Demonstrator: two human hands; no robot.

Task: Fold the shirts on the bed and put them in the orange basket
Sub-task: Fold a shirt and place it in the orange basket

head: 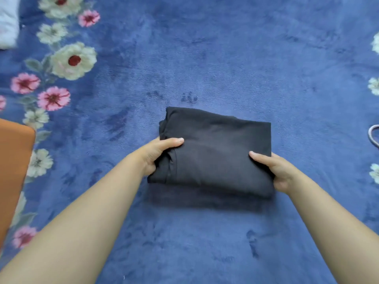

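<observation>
The dark charcoal soft-knit shirt folded into a thick rectangle [213, 148] sits between both hands, its near edge apparently lifted slightly off the plush blue floral blanket covering the bed [225, 48], judging by the shadow beneath it. The left hand [158, 154] takes its grip on the bundle's left short edge, thumb pressed flat on top and the other fingers curled underneath out of sight; the right hand [274, 171] mirrors it on the right short edge, thumb on top, fingers tucked below. So the shirt's long axis runs straight from one grip to the other, crosswise to the forearms. The folding looks finished, and the carry to the basket seems to be the step in hand. The smooth orange basket [14, 171], only its corner showing, lies well out to the left of the left grip, making that hand the nearer one; the bundle would have to travel sideways, along its own long axis. A pale folded cloth [8, 21] lies far beyond the left grip, and a thin grey loop [372, 136] lies beyond the right grip.
</observation>
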